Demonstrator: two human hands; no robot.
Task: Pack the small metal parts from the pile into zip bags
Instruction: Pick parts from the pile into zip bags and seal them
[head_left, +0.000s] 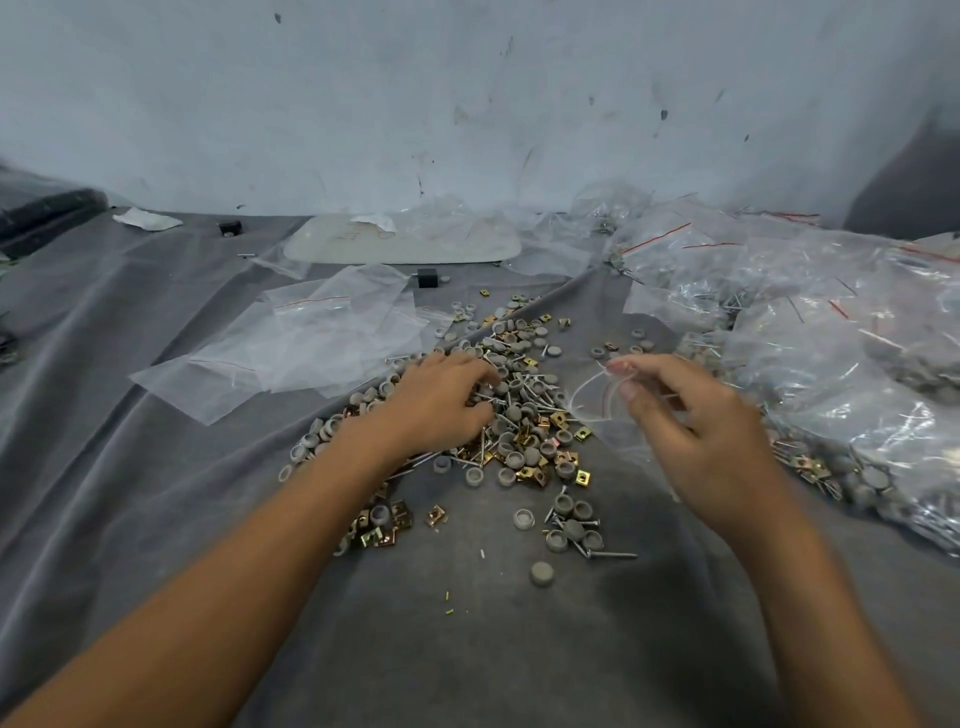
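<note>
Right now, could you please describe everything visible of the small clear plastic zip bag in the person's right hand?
The small clear plastic zip bag is thin film with a faint red strip near its mouth. The right hand pinches its top edge between thumb and fingertips, the mouth curving open beside the pile of small metal parts. Its lower part droops toward the grey cloth. Contents unclear.

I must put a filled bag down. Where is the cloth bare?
Bare cloth: between the left arm and right arm, nearer than the lone grey cap; and left of the left arm, nearer than the empty bags. Crowded: the pile in the middle, the filled bags along the right.
</note>
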